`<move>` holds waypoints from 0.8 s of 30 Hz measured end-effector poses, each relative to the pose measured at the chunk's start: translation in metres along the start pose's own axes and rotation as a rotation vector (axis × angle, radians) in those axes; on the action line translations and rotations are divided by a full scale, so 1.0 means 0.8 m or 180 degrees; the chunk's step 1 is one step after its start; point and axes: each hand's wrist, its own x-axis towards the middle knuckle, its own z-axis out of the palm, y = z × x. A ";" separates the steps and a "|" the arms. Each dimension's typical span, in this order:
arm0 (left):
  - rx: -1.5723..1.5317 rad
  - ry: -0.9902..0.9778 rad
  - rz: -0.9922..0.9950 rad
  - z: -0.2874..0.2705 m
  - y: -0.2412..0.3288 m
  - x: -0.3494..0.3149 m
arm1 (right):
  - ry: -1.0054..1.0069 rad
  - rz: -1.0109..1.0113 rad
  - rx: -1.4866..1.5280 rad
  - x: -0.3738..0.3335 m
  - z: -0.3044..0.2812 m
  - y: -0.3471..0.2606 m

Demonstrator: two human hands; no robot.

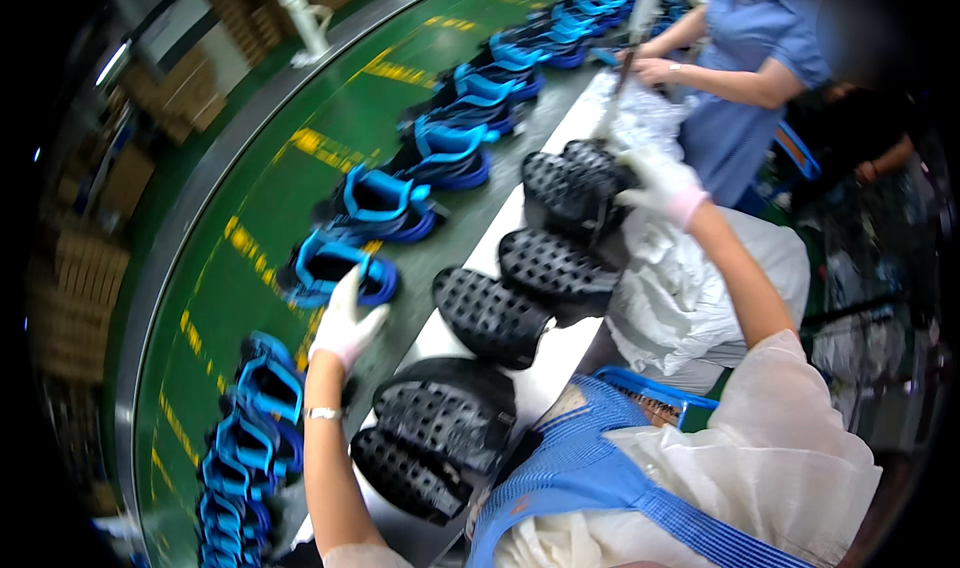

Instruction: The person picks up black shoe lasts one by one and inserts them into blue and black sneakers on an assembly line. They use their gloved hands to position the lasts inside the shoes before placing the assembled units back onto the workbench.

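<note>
My left hand, in a white glove, reaches over the green conveyor with its fingers apart. Its fingertips overlap the near side of a black shoe with a bright blue collar; whether they touch it I cannot tell. My right hand, also gloved in white, is at the right end of a pair of black shoe-shaped pieces full of holes. Its thumb and fingers look spread, slightly blurred, against that end. More such perforated pieces lie nearer me, a middle pair and a closer pair.
Blue-collared shoes line the curved green belt. A white ledge runs between belt and body. White bags and a blue crate sit at right. A co-worker in blue stands at the far right. Cartons are stacked far left.
</note>
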 end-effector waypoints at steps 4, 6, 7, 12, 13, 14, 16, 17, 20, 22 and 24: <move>0.0029 0.0178 -0.0053 -0.007 0.006 -0.001 | 0.0123 0.0072 -0.0086 -0.001 -0.005 0.007; 0.0243 -0.0028 -0.0092 -0.010 -0.008 -0.009 | 0.0041 0.0004 -0.0064 0.001 -0.010 0.008; 0.0345 -0.0001 -0.0077 -0.008 -0.010 -0.013 | 0.0116 -0.0062 -0.0030 0.000 -0.010 0.008; 0.0906 0.0001 -0.0094 -0.017 -0.006 -0.050 | 0.0194 -0.0343 0.0024 -0.006 -0.006 0.012; 0.0868 -0.0124 -0.0178 -0.019 -0.015 -0.060 | 0.0180 -0.0325 0.0025 -0.005 -0.002 0.012; 0.0835 -0.0251 -0.0296 -0.027 -0.018 -0.071 | 0.0152 -0.0332 0.0045 0.000 0.001 0.004; 0.0709 -0.0297 -0.0423 -0.031 -0.006 -0.077 | -0.0037 -0.0119 -0.0030 0.000 -0.006 0.004; 0.0683 -0.0201 -0.0355 -0.027 -0.009 -0.080 | -0.0079 -0.0161 -0.0005 -0.001 -0.009 0.005; 0.0542 -0.0109 -0.0381 -0.020 -0.016 -0.086 | -0.0140 -0.0176 -0.0036 -0.009 -0.026 0.005; 0.0470 -0.0027 -0.0324 -0.016 -0.020 -0.083 | -0.0225 -0.0003 0.0183 -0.017 -0.043 0.002; 0.0410 -0.0142 -0.0433 -0.020 -0.018 -0.086 | -0.0039 -0.0032 0.0227 -0.021 -0.064 0.000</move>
